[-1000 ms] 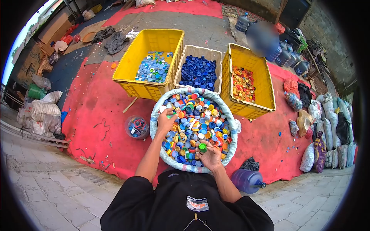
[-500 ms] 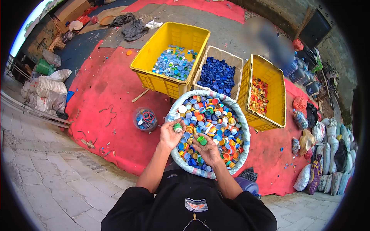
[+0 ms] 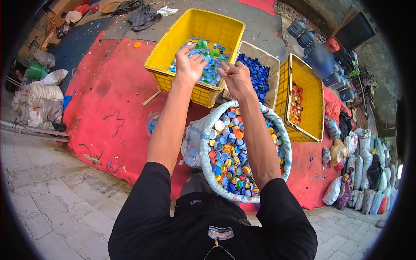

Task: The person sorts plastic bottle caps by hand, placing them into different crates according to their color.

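Observation:
Both my arms reach over the large yellow crate (image 3: 199, 93), which holds light blue, clear and green bottle caps (image 3: 208, 73). Above its near side, my left hand (image 3: 189, 68) is open, palm up, with fingers apart. A green cap (image 3: 203, 44) appears just beyond its fingertips. Another green cap (image 3: 214, 53), smeared by motion, is in the air between the hands. My right hand (image 3: 237, 79) is open near the crate's right corner, fingers loosely bent and nothing visible in them. Below my right forearm stands a round-rimmed sack (image 3: 207, 147) full of mixed coloured caps (image 3: 232, 151).
A cream crate (image 3: 274, 71) of dark blue caps and a yellow crate (image 3: 315, 99) of red and orange caps stand to the right. A small tub (image 3: 152, 121) is partly behind my left arm. Filled sacks (image 3: 364, 160) line the right; a blurred person (image 3: 323, 60) is behind.
Both hands have moved forward from over the sack to over the large yellow crate. The green caps they held have left the fingers.

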A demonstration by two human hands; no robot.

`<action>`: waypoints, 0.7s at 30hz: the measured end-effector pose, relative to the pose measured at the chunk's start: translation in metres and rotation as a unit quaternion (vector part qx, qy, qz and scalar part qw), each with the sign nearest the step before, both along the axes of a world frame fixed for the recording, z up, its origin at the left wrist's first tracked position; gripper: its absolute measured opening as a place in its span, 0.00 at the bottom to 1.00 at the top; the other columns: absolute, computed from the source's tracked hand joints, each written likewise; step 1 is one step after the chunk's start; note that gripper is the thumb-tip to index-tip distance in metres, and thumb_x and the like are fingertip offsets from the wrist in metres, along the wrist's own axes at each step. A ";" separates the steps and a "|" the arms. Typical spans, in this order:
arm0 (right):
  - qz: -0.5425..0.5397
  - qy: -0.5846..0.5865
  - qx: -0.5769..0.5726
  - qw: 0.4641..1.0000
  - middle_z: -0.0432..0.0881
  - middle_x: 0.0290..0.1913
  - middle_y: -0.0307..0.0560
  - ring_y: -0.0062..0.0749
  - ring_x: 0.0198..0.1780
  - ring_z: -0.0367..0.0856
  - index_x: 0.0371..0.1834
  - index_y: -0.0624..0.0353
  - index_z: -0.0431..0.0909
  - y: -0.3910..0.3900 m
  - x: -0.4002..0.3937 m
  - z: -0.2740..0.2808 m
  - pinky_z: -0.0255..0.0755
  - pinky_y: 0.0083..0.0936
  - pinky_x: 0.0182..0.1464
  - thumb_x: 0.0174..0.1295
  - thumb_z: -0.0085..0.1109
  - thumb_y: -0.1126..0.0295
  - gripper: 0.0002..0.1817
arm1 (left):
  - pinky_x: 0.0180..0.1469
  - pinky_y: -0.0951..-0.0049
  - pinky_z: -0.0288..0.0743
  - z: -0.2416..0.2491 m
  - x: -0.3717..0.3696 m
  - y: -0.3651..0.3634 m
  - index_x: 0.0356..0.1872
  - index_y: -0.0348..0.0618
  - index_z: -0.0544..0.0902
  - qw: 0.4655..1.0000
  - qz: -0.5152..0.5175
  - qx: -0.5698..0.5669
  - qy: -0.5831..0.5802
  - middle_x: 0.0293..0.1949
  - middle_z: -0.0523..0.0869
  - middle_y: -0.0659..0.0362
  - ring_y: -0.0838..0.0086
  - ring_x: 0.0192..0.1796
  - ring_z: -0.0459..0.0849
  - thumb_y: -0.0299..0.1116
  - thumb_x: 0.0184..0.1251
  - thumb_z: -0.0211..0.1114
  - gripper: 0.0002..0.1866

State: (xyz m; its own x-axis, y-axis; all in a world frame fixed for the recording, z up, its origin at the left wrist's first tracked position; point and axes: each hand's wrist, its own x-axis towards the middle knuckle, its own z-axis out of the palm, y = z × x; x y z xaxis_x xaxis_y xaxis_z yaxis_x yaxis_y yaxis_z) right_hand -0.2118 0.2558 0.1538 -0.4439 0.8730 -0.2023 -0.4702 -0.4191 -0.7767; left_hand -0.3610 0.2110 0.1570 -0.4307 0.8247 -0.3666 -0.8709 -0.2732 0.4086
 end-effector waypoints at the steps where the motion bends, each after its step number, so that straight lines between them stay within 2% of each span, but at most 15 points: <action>1: 0.000 -0.014 0.020 1.000 0.58 0.68 0.74 0.60 0.72 0.60 0.63 0.81 0.51 -0.002 0.005 -0.005 0.60 0.46 0.73 0.54 0.41 0.92 0.29 | 0.73 0.51 0.54 -0.008 0.000 -0.006 0.71 0.34 0.56 0.999 -0.008 -0.013 0.047 0.73 0.54 0.40 0.52 0.76 0.51 0.37 0.65 0.58 0.36; 3: -0.005 -0.039 0.061 0.997 0.55 0.70 0.73 0.58 0.73 0.59 0.66 0.80 0.49 -0.014 0.028 -0.015 0.62 0.44 0.72 0.58 0.45 0.90 0.31 | 0.71 0.53 0.58 -0.029 -0.001 -0.025 0.70 0.38 0.59 0.989 -0.029 -0.035 0.144 0.71 0.61 0.44 0.55 0.73 0.59 0.39 0.66 0.59 0.34; 4: -0.040 -0.088 0.072 0.993 0.55 0.72 0.70 0.54 0.72 0.62 0.70 0.77 0.48 -0.028 0.041 -0.024 0.66 0.41 0.70 0.59 0.50 0.86 0.35 | 0.66 0.56 0.63 -0.045 0.001 -0.038 0.68 0.40 0.64 0.985 -0.032 -0.050 0.159 0.66 0.68 0.48 0.60 0.68 0.65 0.40 0.67 0.59 0.31; 5: -0.053 -0.127 0.094 0.986 0.55 0.73 0.69 0.51 0.70 0.65 0.72 0.74 0.47 -0.044 0.058 -0.034 0.69 0.37 0.68 0.61 0.48 0.85 0.35 | 0.62 0.60 0.68 -0.061 0.005 -0.052 0.65 0.41 0.68 0.982 -0.035 -0.066 0.176 0.62 0.74 0.52 0.65 0.62 0.72 0.42 0.67 0.60 0.28; 6: -0.061 -0.138 0.121 0.981 0.59 0.71 0.68 0.50 0.68 0.68 0.72 0.71 0.51 -0.063 0.078 -0.051 0.70 0.35 0.67 0.61 0.48 0.84 0.33 | 0.55 0.66 0.70 -0.071 0.015 -0.068 0.58 0.44 0.73 0.981 -0.019 -0.078 0.179 0.53 0.79 0.57 0.71 0.53 0.74 0.42 0.67 0.62 0.22; 7: -0.048 -0.218 0.136 0.965 0.63 0.69 0.66 0.47 0.66 0.71 0.71 0.71 0.54 -0.086 0.094 -0.056 0.71 0.35 0.66 0.61 0.48 0.83 0.32 | 0.48 0.72 0.72 -0.081 0.027 -0.087 0.51 0.47 0.78 0.979 -0.005 -0.089 0.181 0.45 0.83 0.63 0.78 0.45 0.77 0.42 0.67 0.63 0.16; 9: -0.050 -0.301 0.164 0.938 0.74 0.61 0.58 0.37 0.59 0.77 0.66 0.70 0.61 -0.132 0.131 -0.094 0.74 0.31 0.60 0.63 0.49 0.82 0.26 | 0.46 0.76 0.73 -0.108 0.053 -0.123 0.50 0.47 0.80 0.959 -0.019 -0.166 0.227 0.45 0.82 0.64 0.80 0.44 0.77 0.43 0.68 0.63 0.15; 10: -0.066 -0.340 0.165 0.924 0.78 0.57 0.55 0.33 0.55 0.79 0.63 0.68 0.65 -0.160 0.143 -0.108 0.74 0.27 0.55 0.64 0.50 0.82 0.23 | 0.43 0.80 0.71 -0.122 0.067 -0.139 0.45 0.48 0.81 0.943 -0.031 -0.200 0.264 0.41 0.82 0.68 0.85 0.41 0.76 0.42 0.69 0.64 0.12; 11: -0.036 -0.399 0.146 0.905 0.79 0.56 0.54 0.31 0.53 0.80 0.61 0.67 0.67 -0.184 0.154 -0.110 0.74 0.24 0.53 0.65 0.51 0.81 0.20 | 0.39 0.81 0.69 -0.134 0.082 -0.155 0.41 0.48 0.81 0.932 -0.040 -0.202 0.297 0.38 0.81 0.69 0.86 0.39 0.75 0.41 0.69 0.64 0.10; 12: -0.035 -0.423 0.185 0.887 0.82 0.51 0.52 0.28 0.48 0.82 0.61 0.66 0.68 -0.206 0.164 -0.125 0.75 0.23 0.50 0.66 0.51 0.80 0.19 | 0.38 0.82 0.67 -0.140 0.097 -0.169 0.38 0.46 0.80 0.915 -0.051 -0.221 0.335 0.36 0.81 0.69 0.87 0.38 0.74 0.39 0.69 0.64 0.08; 13: -0.035 -0.444 0.181 0.877 0.84 0.47 0.50 0.25 0.42 0.83 0.59 0.66 0.71 -0.225 0.168 -0.127 0.77 0.22 0.45 0.64 0.53 0.80 0.18 | 0.37 0.82 0.66 -0.151 0.114 -0.180 0.38 0.38 0.79 0.921 -0.031 -0.193 0.336 0.34 0.80 0.66 0.87 0.33 0.71 0.34 0.69 0.64 0.09; 14: -0.038 -0.472 0.233 0.850 0.85 0.41 0.50 0.24 0.37 0.83 0.56 0.67 0.73 -0.235 0.172 -0.129 0.78 0.22 0.40 0.62 0.56 0.80 0.18 | 0.37 0.81 0.67 -0.149 0.128 -0.190 0.40 0.37 0.80 0.918 -0.039 -0.195 0.343 0.34 0.80 0.65 0.85 0.32 0.70 0.32 0.67 0.66 0.08; 16: -0.053 -0.475 0.258 0.839 0.85 0.38 0.49 0.30 0.38 0.83 0.53 0.66 0.75 -0.244 0.174 -0.131 0.76 0.27 0.41 0.58 0.61 0.79 0.18 | 0.37 0.80 0.68 -0.149 0.150 -0.204 0.41 0.37 0.80 0.881 -0.049 -0.245 0.402 0.35 0.81 0.64 0.85 0.32 0.71 0.32 0.66 0.67 0.10; 19: -0.059 -0.527 0.400 0.748 0.85 0.36 0.47 0.38 0.39 0.79 0.53 0.64 0.75 -0.225 0.177 -0.128 0.73 0.32 0.44 0.55 0.65 0.78 0.21 | 0.37 0.80 0.69 -0.153 0.158 -0.209 0.44 0.37 0.80 0.861 -0.015 -0.244 0.445 0.36 0.82 0.63 0.84 0.32 0.71 0.31 0.64 0.68 0.12; 21: -0.072 -0.510 0.435 0.738 0.85 0.36 0.44 0.40 0.38 0.76 0.53 0.62 0.76 -0.205 0.173 -0.132 0.69 0.35 0.43 0.52 0.67 0.77 0.22 | 0.37 0.80 0.69 -0.150 0.158 -0.212 0.45 0.37 0.79 0.862 -0.001 -0.239 0.447 0.36 0.83 0.62 0.84 0.32 0.72 0.31 0.64 0.68 0.12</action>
